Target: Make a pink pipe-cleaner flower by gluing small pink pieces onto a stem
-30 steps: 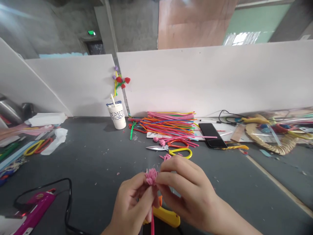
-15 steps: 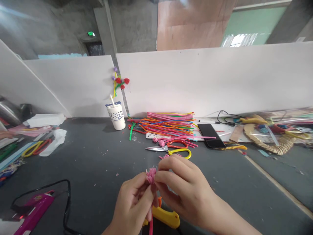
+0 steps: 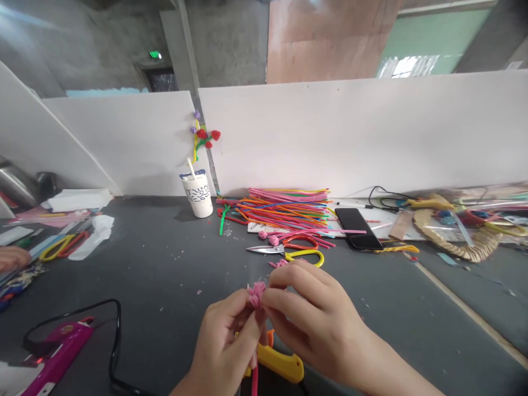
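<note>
A small tufted bunch of pink pipe cleaner pieces (image 3: 256,294) is pinched between the thumb and forefinger of my left hand (image 3: 226,335). Below that hand hangs a pink-red pipe cleaner stem (image 3: 254,379); whether it joins the bunch is hidden. My right hand (image 3: 317,313) is closed at the bunch's right side, thumb mostly out of sight, its fingertips touching the pink pieces. Under both hands lies a yellow tool handle (image 3: 282,364) with an orange part, partly covered. Just beyond are scissors (image 3: 284,252) with red and yellow handles, and cut pink pieces (image 3: 278,264).
Behind the scissors lies a pile of coloured pipe cleaners (image 3: 284,209), with a phone (image 3: 358,228) to its right. A cup with a straw (image 3: 198,193) stands back left. A magenta power strip (image 3: 66,357) with black cable (image 3: 117,341) lies front left. Another person's hand (image 3: 12,258) shows at left.
My hands hold nearly the same pose at the pink bunch. The view has shifted slightly, and the other person's hand at the left edge reaches further into view.
</note>
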### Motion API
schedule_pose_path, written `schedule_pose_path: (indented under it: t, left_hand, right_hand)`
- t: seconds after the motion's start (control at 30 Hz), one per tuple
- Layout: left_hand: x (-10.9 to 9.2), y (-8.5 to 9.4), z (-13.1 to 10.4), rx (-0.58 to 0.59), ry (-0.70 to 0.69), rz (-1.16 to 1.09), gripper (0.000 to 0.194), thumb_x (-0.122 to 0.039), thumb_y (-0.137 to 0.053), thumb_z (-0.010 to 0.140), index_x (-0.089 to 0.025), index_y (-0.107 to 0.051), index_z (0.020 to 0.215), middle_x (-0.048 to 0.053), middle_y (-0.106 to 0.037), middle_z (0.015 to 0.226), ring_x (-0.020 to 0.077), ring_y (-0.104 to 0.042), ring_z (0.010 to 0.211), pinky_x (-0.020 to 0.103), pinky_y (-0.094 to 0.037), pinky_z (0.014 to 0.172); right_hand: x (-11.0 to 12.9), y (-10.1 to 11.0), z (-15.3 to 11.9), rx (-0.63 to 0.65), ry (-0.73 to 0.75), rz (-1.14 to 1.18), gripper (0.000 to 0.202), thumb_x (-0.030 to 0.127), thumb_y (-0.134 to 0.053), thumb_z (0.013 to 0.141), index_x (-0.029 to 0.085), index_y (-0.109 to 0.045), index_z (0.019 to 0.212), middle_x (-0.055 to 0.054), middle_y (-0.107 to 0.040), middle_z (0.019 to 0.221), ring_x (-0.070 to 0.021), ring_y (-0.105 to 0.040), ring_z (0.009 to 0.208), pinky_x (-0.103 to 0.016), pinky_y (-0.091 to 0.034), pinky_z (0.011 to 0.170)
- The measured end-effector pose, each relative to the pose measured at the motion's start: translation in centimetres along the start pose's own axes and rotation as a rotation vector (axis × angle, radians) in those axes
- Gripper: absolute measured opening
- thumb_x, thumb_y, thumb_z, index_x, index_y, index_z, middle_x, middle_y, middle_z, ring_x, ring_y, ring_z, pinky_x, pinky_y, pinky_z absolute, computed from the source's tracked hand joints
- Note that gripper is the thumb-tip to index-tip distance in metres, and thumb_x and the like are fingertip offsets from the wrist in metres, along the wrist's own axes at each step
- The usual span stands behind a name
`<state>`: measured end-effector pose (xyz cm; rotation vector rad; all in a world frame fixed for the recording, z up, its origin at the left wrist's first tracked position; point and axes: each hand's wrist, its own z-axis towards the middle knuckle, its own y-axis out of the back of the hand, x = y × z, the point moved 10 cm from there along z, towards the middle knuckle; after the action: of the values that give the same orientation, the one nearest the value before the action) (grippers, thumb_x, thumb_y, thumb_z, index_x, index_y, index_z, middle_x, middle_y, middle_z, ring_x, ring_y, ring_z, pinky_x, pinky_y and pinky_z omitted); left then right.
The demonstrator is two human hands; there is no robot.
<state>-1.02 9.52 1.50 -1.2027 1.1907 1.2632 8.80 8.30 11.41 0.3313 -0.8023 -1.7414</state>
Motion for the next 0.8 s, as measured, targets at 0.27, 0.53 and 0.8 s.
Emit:
schedule_pose_path:
  t: [0.27,0.53,0.8]
  left_hand:
    - [-1.1,0.1,0.1,0.006,-0.140,0.144,0.036,-0.044,-0.052,0.090,-0.020,-0.052,0.063,-0.005,-0.042,0.050,0.0083,-0.039,0.041,0.019,-0.031,0.039]
    - [-1.1,-0.2,-0.1,0.016,-0.106,0.075,0.034,-0.043,-0.053,0.089,-0.020,-0.052,0.063,-0.005,-0.044,0.049,0.0080,-0.039,0.039,0.019,-0.031,0.039]
    - [-0.7,0.1,0.1,-0.002,-0.080,0.042,0.038,-0.048,-0.057,0.087,-0.019,-0.052,0.062,-0.004,-0.046,0.051,0.0073,-0.038,0.039,0.019,-0.030,0.038]
  right_hand:
    - [0.2,0.0,0.2,-0.004,0.000,0.024,0.015,0.006,-0.047,0.089,0.016,-0.059,0.089,-0.006,-0.062,0.085,-0.0159,-0.049,0.070,-0.029,-0.044,0.063]
    - [0.3,0.3,0.3,-0.022,0.004,0.036,0.014,0.007,-0.050,0.087,0.017,-0.059,0.089,-0.006,-0.062,0.084,-0.0158,-0.049,0.069,-0.028,-0.044,0.063]
    - [0.3,-0.3,0.0,-0.004,0.016,-0.013,0.013,0.009,-0.048,0.090,0.018,-0.057,0.092,-0.006,-0.063,0.085,-0.0168,-0.049,0.070,-0.030,-0.044,0.064]
